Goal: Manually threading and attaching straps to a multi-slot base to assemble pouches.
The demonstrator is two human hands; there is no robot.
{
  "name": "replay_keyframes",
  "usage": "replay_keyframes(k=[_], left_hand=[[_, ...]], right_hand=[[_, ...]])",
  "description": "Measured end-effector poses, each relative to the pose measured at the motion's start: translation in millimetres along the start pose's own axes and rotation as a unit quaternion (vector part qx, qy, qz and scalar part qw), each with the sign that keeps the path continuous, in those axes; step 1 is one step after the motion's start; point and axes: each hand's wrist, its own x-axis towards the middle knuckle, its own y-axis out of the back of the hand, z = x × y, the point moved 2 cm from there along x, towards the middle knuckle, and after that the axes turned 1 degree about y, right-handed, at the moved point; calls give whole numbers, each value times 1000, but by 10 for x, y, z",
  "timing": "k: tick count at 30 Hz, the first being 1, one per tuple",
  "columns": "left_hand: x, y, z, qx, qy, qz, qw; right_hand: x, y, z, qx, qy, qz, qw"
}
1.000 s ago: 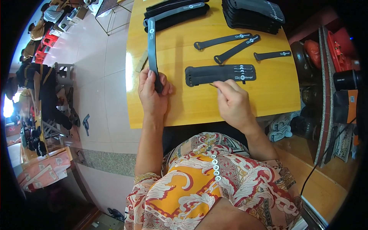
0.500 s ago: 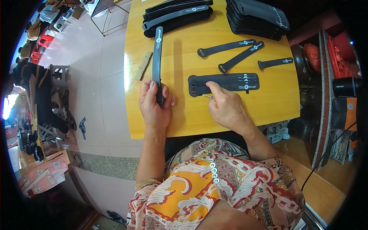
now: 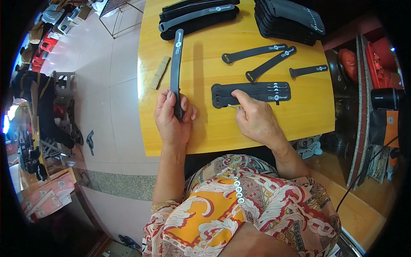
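Observation:
My left hand (image 3: pixel 172 112) is closed around the lower end of a long black strap (image 3: pixel 175 64), which stands up from the fingers above the table's left part. My right hand (image 3: pixel 259 118) rests its index fingertip on a flat row of overlapping black straps (image 3: pixel 252 91) with slotted round ends at the left. Between the thumb and curled fingers of that hand is a thin metal tool (image 3: pixel 232 106); only its short tip shows, by the row's near edge. Beyond the row lie loose black straps (image 3: pixel 254 53), and a shorter strap (image 3: pixel 308 71) is to their right.
Thick stacks of black straps stand at the far left (image 3: pixel 199 19) and far right (image 3: pixel 289 21) of the yellow wooden table (image 3: pixel 205 132). A tan strip (image 3: pixel 160 73) lies near the left edge. Shelving with a red basket (image 3: pixel 379 64) borders the table's right side.
The palm of my right hand has shifted very slightly to the right, its index finger still on the strap row. My left hand and its strap look the same.

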Motion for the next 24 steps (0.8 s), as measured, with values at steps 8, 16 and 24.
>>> replay_keyframes(k=[8, 16, 24], left_hand=[[-17, -35, 7, 15, 0, 15, 1000], [-3, -57, 3, 36, -4, 7, 999], [-26, -51, 26, 35, -9, 11, 999]], right_hand=[[-7, 5, 18, -1, -1, 23, 1000], [-6, 2, 33, -10, -11, 3, 1000], [-7, -34, 12, -4, 15, 13, 1000]])
